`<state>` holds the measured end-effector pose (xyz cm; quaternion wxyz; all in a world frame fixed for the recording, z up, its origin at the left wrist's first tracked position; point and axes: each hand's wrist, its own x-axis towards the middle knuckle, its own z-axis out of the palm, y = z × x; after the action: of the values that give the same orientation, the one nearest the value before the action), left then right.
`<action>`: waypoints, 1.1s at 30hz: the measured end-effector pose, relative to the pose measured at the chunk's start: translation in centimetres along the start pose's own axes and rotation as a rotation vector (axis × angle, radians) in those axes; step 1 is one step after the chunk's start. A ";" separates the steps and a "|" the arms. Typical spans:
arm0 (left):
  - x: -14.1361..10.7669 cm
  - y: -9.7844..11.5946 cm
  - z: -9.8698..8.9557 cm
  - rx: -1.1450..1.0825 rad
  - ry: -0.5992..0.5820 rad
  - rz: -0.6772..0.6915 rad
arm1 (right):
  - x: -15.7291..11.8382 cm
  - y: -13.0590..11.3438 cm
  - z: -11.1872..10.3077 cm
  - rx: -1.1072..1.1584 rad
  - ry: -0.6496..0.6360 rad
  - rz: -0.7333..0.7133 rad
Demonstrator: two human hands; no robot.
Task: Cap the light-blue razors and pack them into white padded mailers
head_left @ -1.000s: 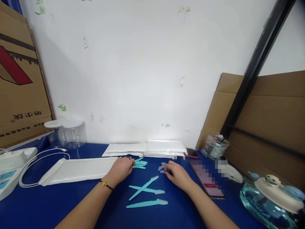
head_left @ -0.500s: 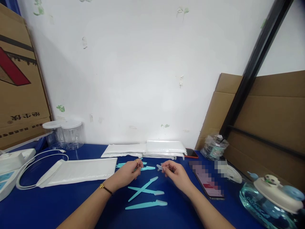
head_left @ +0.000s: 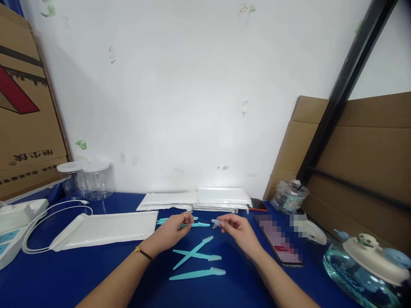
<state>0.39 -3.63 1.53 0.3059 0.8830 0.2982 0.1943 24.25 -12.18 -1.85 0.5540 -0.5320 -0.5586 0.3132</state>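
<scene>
Pinching a teal razor (head_left: 201,224) in your left hand (head_left: 175,231), clear caps (head_left: 215,223) in your right hand (head_left: 239,231).
Three nearer razors (head_left: 195,274) look capped; the pile (head_left: 163,221) is too hidden to judge.

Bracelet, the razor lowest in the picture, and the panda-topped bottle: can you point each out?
Bracelet (head_left: 138,249), head view: on its gold charm.
Razor (head_left: 191,274), head view: middle of its handle.
Bottle (head_left: 369,259), head view: on its cream lid.

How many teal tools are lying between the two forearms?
3. One teal tool slants across a second; a third lies alone, nearest the person. More teal tools are at the left hand, overlapping and partly hidden, so I can't count those.
</scene>
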 end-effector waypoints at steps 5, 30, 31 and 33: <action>0.1 -0.4 -0.1 -0.034 0.023 0.009 | 0.0 -0.2 0.0 0.062 -0.008 0.050; -0.1 0.9 -0.3 -0.078 -0.025 -0.006 | -0.1 -0.1 0.6 0.138 0.007 0.022; -0.2 0.9 -0.3 -0.081 -0.027 -0.006 | -0.1 0.0 0.6 0.137 0.001 0.018; -0.2 1.0 -0.3 -0.085 -0.034 -0.007 | -0.1 0.1 0.7 0.138 -0.016 0.009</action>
<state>0.48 -4.22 2.37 0.3489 0.8714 0.2876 0.1904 23.58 -12.08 -2.13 0.5834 -0.4926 -0.5377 0.3576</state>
